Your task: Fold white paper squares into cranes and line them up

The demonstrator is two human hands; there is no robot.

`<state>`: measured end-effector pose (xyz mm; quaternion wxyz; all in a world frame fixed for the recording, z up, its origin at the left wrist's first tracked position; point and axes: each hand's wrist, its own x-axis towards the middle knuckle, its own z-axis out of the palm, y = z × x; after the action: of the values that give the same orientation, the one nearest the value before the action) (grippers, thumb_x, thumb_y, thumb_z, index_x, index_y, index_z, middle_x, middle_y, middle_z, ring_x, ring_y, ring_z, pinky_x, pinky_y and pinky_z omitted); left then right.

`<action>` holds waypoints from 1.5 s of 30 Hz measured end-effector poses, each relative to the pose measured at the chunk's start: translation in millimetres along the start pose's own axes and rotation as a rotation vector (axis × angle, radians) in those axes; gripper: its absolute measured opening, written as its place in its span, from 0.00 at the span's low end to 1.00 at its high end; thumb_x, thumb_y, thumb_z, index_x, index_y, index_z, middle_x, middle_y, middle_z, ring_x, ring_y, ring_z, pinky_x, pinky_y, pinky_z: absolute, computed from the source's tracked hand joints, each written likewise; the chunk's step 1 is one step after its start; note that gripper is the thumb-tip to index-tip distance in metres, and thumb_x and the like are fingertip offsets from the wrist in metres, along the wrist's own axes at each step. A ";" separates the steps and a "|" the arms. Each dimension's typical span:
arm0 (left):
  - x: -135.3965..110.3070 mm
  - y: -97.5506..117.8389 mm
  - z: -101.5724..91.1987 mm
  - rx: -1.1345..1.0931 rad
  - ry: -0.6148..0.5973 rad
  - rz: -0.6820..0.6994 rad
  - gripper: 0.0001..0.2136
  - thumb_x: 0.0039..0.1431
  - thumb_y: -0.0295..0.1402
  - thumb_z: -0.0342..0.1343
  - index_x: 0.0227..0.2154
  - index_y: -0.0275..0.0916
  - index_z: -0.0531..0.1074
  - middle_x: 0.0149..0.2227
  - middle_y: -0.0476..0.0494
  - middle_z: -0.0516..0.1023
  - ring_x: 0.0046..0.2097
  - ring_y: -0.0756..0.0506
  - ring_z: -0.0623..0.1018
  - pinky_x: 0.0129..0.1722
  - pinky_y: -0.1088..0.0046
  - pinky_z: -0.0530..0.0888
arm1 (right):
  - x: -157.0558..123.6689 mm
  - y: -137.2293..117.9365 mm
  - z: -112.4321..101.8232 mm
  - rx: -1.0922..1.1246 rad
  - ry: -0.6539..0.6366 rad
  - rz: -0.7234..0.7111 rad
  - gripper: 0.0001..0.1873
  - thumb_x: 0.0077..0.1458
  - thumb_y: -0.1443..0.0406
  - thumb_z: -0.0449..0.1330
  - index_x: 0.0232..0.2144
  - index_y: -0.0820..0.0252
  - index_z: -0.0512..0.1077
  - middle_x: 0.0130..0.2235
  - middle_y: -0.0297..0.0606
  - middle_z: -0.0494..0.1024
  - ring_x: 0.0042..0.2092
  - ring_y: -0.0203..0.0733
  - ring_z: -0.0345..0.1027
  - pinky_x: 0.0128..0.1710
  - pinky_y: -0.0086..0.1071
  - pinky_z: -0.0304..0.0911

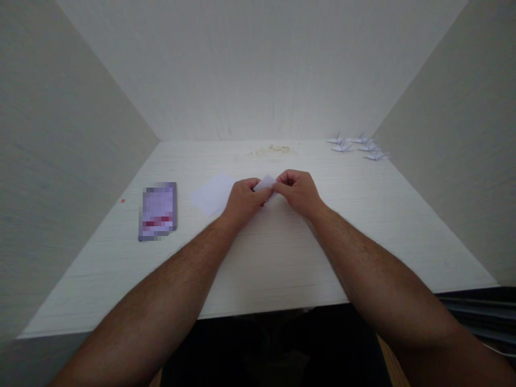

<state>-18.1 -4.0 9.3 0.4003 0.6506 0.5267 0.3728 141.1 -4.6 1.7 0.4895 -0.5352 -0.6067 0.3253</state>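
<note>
Head view: at the left of the frame lies a blurred purple object (158, 207), then a flat white sheet (212, 194) left of centre. The left hand (246, 200) pinches a small paper piece (266, 183) at mid-frame; the right hand (299, 192) grips its right edge. Neat folding likely needs aligned edges and steady fingertip pressure. Folded paper figures (376, 156) sit upper right.

The place looks like a small work booth, of office or study kind. A white desk (278, 269) is enclosed by a plain back wall (262, 70) at 12 o'clock, a left wall (60, 134) at 10 and a right wall (455, 134) at 2.
</note>
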 end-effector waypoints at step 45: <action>2.3 -5.8 3.8 -0.254 -0.071 0.002 0.11 0.48 0.39 0.62 0.23 0.38 0.69 0.20 0.52 0.70 0.23 0.52 0.68 0.25 0.74 0.65 | 5.1 0.3 -4.0 0.217 0.135 0.114 0.06 0.43 0.64 0.63 0.21 0.59 0.69 0.18 0.28 0.68 0.22 0.31 0.57 0.23 0.28 0.53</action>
<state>-16.6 -1.5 2.6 0.4976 0.6080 0.4603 0.4133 145.2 -0.2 4.0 0.5649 -0.5333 -0.5021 0.3799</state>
